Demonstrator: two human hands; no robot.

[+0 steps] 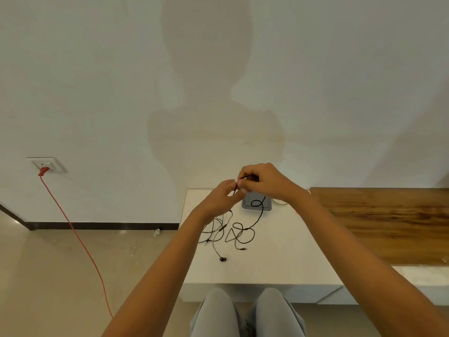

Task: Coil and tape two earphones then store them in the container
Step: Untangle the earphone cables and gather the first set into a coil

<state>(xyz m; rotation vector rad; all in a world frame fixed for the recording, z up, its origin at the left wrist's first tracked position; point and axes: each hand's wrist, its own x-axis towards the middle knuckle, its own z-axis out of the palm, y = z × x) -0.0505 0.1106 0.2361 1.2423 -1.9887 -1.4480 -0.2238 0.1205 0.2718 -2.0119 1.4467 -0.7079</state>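
One container [256, 207]: grey, square, low-walled, at the far edge of the white table [267, 268]. It sits just below and behind the two hands. A black loop of cable crosses in front of its opening. Cannot tell whether the loop rests inside or hangs above it. The near-top part of the container is covered by the fingers.

Two earphones, both black and both uncoiled.
- First earphone [243, 233]: its upper end is held in the air between the hands. From there the cable drops across the container and runs down to loose loops on the table, ending in a small plug toward the near side.
- Second earphone [216, 231]: lies on the table left of the first, with thinner strands tangled together. It is partly hidden under the left forearm. One earbud [223, 259] lies apart toward the near edge.

Left hand [224, 194]: fingers curled, thumb and fingertips pinching the first earphone's cable. Right hand [261, 181]: knuckles up, fingers curled round, pinching the same cable, with a short dark bend showing at the fingertips. The two hands touch at the fingertips.

A thin pale strand beside the right wrist is too faint to identify.

To the right, a wooden surface [379, 222] adjoins the table. On the left wall is one socket [47, 164], and one red cord [80, 239] trails from it to the floor. Two knees [247, 312] in pale grey are cut off by the bottom edge.
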